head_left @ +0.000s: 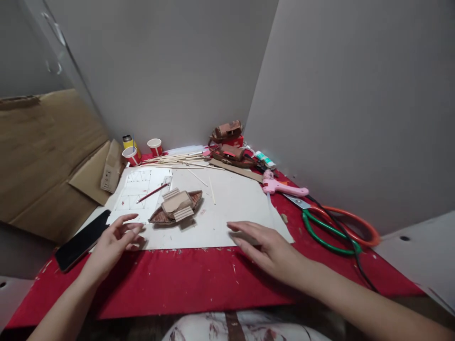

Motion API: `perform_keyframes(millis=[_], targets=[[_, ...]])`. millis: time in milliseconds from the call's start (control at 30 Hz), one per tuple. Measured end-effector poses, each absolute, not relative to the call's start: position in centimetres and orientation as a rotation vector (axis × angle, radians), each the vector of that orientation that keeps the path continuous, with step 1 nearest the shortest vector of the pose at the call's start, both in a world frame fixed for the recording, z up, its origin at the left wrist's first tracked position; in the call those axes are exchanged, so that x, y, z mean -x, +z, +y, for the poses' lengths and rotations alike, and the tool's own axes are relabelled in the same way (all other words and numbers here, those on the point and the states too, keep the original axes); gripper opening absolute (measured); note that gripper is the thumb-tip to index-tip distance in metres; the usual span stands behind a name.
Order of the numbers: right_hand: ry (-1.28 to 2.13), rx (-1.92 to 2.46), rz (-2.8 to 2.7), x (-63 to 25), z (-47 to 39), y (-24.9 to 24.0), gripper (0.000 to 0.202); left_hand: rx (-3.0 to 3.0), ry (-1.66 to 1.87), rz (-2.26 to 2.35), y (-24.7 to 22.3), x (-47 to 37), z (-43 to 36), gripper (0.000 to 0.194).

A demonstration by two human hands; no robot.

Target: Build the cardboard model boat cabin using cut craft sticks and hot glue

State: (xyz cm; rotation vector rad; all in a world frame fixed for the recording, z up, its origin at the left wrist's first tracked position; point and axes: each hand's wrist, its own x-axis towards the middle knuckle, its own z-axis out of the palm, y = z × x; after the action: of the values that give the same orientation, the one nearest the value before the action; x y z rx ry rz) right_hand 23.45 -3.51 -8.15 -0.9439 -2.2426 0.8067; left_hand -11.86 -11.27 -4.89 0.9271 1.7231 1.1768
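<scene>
A small brown model boat (177, 207) with a cardboard cabin top and ridged side pieces rests on a white sheet (241, 189). To its left, my left hand (119, 237) hovers near the sheet's front edge, fingers apart and holding nothing. My right hand (261, 244) is over the sheet's front right part, fingers apart, also holding nothing. Neither hand touches the boat. A dark red pencil (152, 193) lies on a paper with drawn truss shapes (133, 201) behind my left hand.
Beside my left hand lies a black phone (83, 240). Thin wooden sticks (174, 158), paper cups (155, 147) and two brown boat models (227, 130) stand at the back. A pink glue gun (284, 186) and large scissors (330, 227) lie right. Cardboard (46, 151) leans left.
</scene>
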Motion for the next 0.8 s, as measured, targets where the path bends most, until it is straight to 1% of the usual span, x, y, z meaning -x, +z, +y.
perform_keyframes(millis=[100,200,400,600,700,800], targets=[[0.978,1.038,-2.097,-21.9,-0.1,-7.0,0.037,-0.884,1.109,1.646,-5.2,11.5,-10.2,0.076],[1.055,1.071,-2.044,-19.8,3.7,-6.4,0.040,-0.876,1.062,1.586,-5.7,11.1,-9.2,0.077],[1.303,1.077,-1.992,-14.9,8.7,-7.3,0.047,-0.880,1.054,1.437,-6.8,10.7,-7.2,0.079],[1.551,1.031,-1.977,-13.9,9.2,-8.2,0.053,-0.868,1.022,1.311,-7.7,11.0,-6.0,0.067],[1.598,1.019,-1.972,-15.8,8.2,-8.1,0.059,-0.858,0.978,1.244,-7.8,10.6,-5.6,0.062],[1.613,1.053,-1.964,-18.5,6.7,-7.6,0.060,-0.858,0.919,1.179,-7.7,9.6,-4.8,0.056]])
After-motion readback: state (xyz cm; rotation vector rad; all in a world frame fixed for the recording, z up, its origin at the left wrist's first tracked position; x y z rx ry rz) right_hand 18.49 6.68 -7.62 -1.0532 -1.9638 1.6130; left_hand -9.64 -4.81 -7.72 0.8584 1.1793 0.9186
